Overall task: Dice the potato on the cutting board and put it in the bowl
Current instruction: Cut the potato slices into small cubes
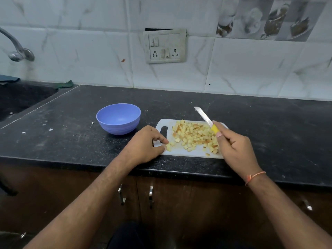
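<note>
1. Two bare forearms enter from the bottom edge. The right wrist carries one orange thread (255,176).
2. Below the desk (71,141) edge there are dark cabinet doors with three metal handles visible; one handle (150,195) sits near centre.
3. Left hand (143,145): rests at the left end of the board (181,152), beside the board's one slot. Grip: thumb and forefinger tip pinch one potato cube at the near left corner of the board.
4. Right hand (235,146): at the right end of the board. Grip: fingers curled round the yellow handle of one knife (206,119). The blade points up and away to the left, clear of the board.
5. Potato (194,135): diced, lying as one loose spread of many small cubes across the middle and right of the board. The cubes are too many and too small to count. Some show brown skin.
6. Bowl (118,118): one, blue, upright on the desk just left of the board and apart from it. No potato is visible inside.
7. Desk: black and speckled, with white flecks on its left part.
8. Wall: pale marbled tiles with one switch plate (165,46) carrying two sockets.
9. Far left: one tap (17,49) above one dark sink (19,99).
</note>
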The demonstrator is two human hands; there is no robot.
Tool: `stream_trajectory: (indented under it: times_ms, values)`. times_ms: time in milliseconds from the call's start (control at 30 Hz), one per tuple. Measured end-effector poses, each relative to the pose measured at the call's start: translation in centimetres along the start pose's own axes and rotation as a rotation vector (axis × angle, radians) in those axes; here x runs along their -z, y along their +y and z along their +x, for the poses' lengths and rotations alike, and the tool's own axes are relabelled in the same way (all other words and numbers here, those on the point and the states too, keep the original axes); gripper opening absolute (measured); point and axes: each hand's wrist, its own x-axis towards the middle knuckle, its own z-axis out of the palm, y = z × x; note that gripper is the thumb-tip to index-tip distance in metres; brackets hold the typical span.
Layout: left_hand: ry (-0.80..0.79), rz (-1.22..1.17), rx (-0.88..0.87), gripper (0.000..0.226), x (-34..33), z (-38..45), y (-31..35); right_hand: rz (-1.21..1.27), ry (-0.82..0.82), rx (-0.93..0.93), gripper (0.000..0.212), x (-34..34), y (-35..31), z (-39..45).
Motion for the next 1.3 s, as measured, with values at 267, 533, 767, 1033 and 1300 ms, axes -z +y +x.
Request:
stream_trajectory:
  times_ms: [267,533,767,1033,1300]
  values:
    - [-0.027,0.065,-0.064,0.011,-0.1,0.4,1.2,0.208,-0.024,-0.119,0.037,-0.4,1.6,0.5]
    - [-0.02,-0.041,-0.074,0.015,-0.3,0.5,1.0,0.162,-0.084,-0.15,0.036,-0.4,1.2,0.2]
    - [-0.094,-0.004,-0.127,0.026,0.2,0.1,0.5,-0.015,-0.162,-0.148,0.03,-0.6,0.1,0.2]
    - [-0.054,0.022,-0.126,0.015,0.2,0.2,0.0,0.095,-0.207,-0.18,0.027,-0.2,0.2,-0.1]
    - [-0.081,0.254,-0.153,0.019,-0.3,0.7,1.5,0.087,-0.187,-0.159,0.027,-0.1,0.1,-0.3]
